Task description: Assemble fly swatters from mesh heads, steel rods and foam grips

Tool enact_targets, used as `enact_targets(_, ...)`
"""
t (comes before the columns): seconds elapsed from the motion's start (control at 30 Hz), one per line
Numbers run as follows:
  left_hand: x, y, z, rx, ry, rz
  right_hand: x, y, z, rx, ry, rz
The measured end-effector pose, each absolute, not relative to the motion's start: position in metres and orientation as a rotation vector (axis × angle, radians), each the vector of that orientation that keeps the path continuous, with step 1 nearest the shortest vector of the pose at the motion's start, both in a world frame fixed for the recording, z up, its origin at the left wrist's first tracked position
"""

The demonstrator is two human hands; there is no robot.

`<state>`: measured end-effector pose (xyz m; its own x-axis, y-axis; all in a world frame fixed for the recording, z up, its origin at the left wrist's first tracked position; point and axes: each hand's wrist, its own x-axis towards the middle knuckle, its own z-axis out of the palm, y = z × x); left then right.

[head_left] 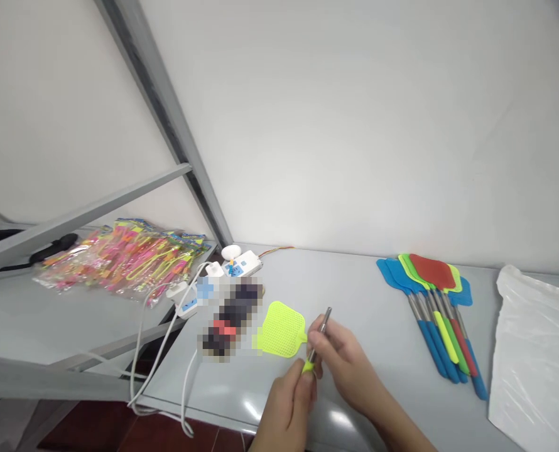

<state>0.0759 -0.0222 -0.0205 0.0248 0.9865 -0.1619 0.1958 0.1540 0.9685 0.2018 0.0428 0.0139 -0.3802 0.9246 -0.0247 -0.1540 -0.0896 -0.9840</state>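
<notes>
My left hand (pixel 286 405) is closed round the yellow grip of a short metal rod (pixel 324 321), which slants up and to the right. Higher on that rod, the thumb and fingers of my right hand (pixel 343 355) are closed on the metal. Just left of my right fingertips is a neon-yellow fly swatter head (pixel 283 329), a perforated paddle whose narrow neck ends at those fingers. Whether they also pinch the neck, I cannot tell. Off to the right lies a fanned pile of fly swatters (pixel 442 314) with blue, green, yellow and red heads, metal shafts and coloured grips.
A white plastic bag (pixel 536 358) lies at the right edge of the grey table (pixel 350 276). Power strips (pixel 244 265) with white cables (pixel 141 351) stand at the left, near a blurred-out item (pixel 232 320). Bagged colourful goods (pixel 133 254) fill the neighbouring shelf behind a metal frame (pixel 166 100).
</notes>
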Motion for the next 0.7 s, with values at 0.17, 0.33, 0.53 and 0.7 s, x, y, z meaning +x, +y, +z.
enact_targets(0.17, 0.047, -0.041, -0.037, 0.850, 1.195, 1.068, 0.174, 0.045, 0.007, -1.006, -1.772, 1.506)
enact_targets(0.33, 0.025, -0.038, -0.043, 0.603, 1.094, 1.203, 0.171, 0.064, -0.023, -1.489, -2.204, 0.737)
enact_targets(0.53, 0.017, -0.015, -0.042, 0.542, 1.042, 1.275, 0.172, 0.083, -0.043, -1.679, -2.402, 0.509)
enact_targets(0.7, 0.033, 0.008, -0.044, 0.656, 1.002, 1.269, 0.186, 0.098, -0.035, -1.685, -2.203, 0.965)
